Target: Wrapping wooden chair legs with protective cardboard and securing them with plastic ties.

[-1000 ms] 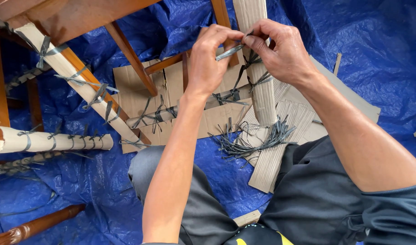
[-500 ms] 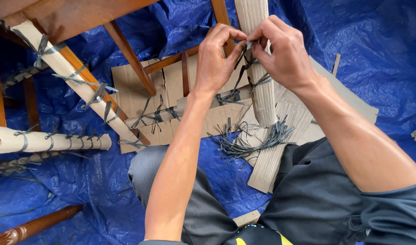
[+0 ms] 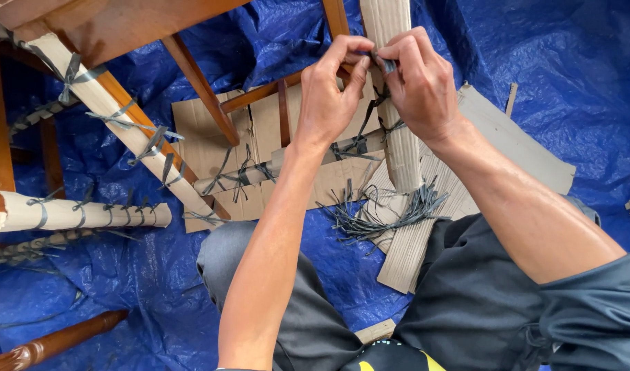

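Observation:
My left hand [image 3: 332, 89] and my right hand [image 3: 419, 82] meet at a grey plastic strap [image 3: 385, 66], each pinching part of it. The strap goes around an upright wooden furniture leg wrapped in corrugated cardboard [image 3: 397, 124]. Lower ties [image 3: 370, 137] of the same grey strap bind that leg and a wrapped cross rail [image 3: 260, 172]. A loose bundle of grey straps [image 3: 383, 213] lies on flat cardboard just below my hands, near my knees.
Brown wooden furniture frames [image 3: 191, 75] stand at left, with other cardboard-wrapped, strapped legs [image 3: 122, 130] [image 3: 81, 214]. Flat cardboard sheets [image 3: 507, 144] lie on a blue tarpaulin [image 3: 569, 62]. A turned wooden leg [image 3: 53, 340] lies at bottom left.
Both hands have closed in together on the strap at the wrapped leg; the loose strap end held out between them a second ago is now pulled in under the fingers.

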